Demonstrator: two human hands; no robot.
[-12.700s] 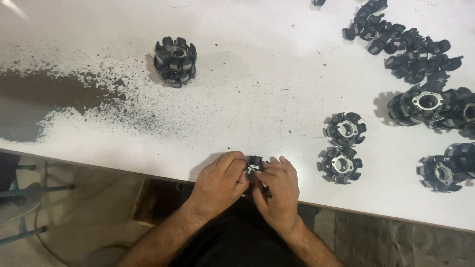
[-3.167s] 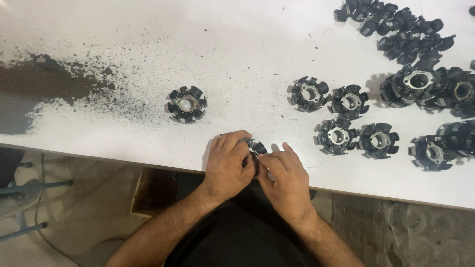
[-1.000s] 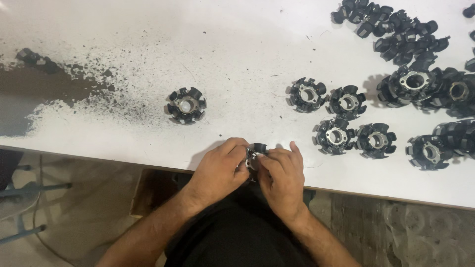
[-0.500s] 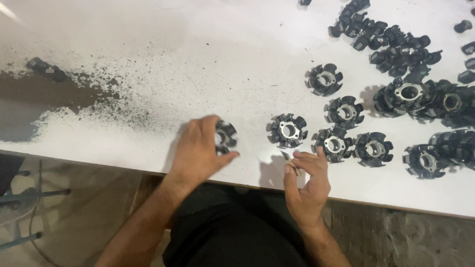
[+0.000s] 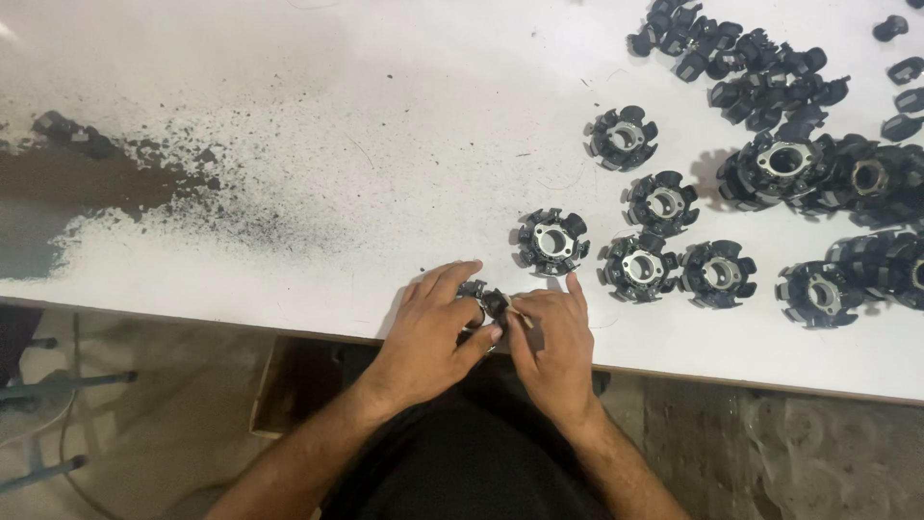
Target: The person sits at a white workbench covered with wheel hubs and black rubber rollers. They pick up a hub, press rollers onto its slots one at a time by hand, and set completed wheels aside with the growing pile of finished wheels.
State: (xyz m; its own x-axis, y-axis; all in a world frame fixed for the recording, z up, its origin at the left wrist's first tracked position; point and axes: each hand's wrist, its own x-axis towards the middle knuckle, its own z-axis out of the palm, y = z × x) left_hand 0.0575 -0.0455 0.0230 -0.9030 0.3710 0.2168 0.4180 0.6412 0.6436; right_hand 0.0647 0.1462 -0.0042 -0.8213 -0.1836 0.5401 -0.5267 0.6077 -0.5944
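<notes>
My left hand [image 5: 435, 332] and my right hand [image 5: 551, 339] meet at the near edge of the white table [image 5: 385, 125]. Both are closed around one small black star-shaped core [image 5: 486, 300], mostly hidden by my fingers. A thin light-coloured piece sticks out by my right thumb. Just beyond my right hand lies a finished-looking black core with a metal centre hole [image 5: 551, 241].
Several more black cores [image 5: 664, 241] lie in loose rows to the right, with a pile of black parts [image 5: 760, 67] at the far right corner. Dark powder [image 5: 135, 183] is spread over the table's left side. A stool frame [image 5: 38, 424] stands on the floor below.
Half a second ago my hands were apart, the left gripping a core on the table. Now both hands have come together on that core at the table's edge.
</notes>
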